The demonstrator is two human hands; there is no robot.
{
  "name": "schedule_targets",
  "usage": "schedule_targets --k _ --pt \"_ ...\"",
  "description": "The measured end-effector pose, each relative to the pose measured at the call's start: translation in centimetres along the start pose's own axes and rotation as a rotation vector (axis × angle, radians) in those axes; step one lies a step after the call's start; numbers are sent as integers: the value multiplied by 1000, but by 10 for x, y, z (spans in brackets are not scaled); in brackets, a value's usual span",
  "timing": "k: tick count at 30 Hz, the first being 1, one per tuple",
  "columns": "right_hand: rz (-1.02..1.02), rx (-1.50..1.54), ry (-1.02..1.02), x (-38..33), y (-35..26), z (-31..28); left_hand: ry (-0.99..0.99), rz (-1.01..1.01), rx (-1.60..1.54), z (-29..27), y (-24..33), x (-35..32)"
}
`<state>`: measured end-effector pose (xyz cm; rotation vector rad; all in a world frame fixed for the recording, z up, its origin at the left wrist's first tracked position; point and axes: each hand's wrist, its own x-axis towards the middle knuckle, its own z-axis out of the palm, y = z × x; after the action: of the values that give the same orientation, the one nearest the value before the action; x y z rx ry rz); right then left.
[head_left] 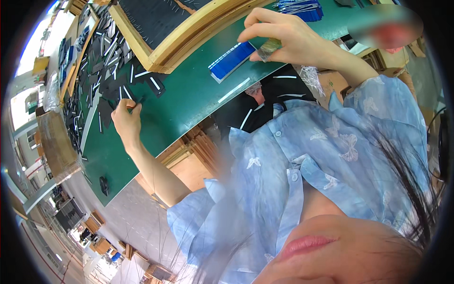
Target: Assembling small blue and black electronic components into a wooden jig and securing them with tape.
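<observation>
Hands work well apart over the green desk [189, 94]. Your left hand [126, 119] rests at the edge of a heap of black pieces and white strips [101, 66], its fingertips closed in a narrow grip on what looks like a small black piece [140, 100], though the view is too small to be sure of it. Your right hand [288, 38] is raised above the desk near its front edge, thumb and fingers pinched in a narrow grip around a small, shiny, clear bit [268, 48] that may be tape or film. Just beside that hand, touching the desk, lies a blue stack of flat pieces [231, 60] with white marks along one end. One loose white strip [233, 90] lies on the green surface below the stack. A wooden frame with a dark panel [161, 21] sits behind, and a second blue stack [302, 9] lies farther back. Your light blue shirt with a butterfly pattern [302, 165] fills the lower part of the view.
</observation>
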<state>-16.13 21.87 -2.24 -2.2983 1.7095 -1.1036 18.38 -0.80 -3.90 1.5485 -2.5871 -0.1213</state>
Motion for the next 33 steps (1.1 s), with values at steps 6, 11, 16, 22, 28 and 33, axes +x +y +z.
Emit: schedule_targets --k 6,11,16,22,28,33 --pt "-33 321 54 27 -29 13 189 30 -1605 -9 137 -55" --pt "72 543 -237 49 -28 -5 190 -39 -1757 -7 185 -85" --pt "-108 166 -222 43 -22 -18 66 -175 -1492 -17 196 -97" --pt "-494 -263 238 43 -19 16 64 -178 -1624 -7 209 -99" --pt "-594 -240 136 24 -14 10 201 -279 -1421 2 201 -97" --pt "-650 -211 92 14 -12 18 255 -328 -1438 -1 211 -91"
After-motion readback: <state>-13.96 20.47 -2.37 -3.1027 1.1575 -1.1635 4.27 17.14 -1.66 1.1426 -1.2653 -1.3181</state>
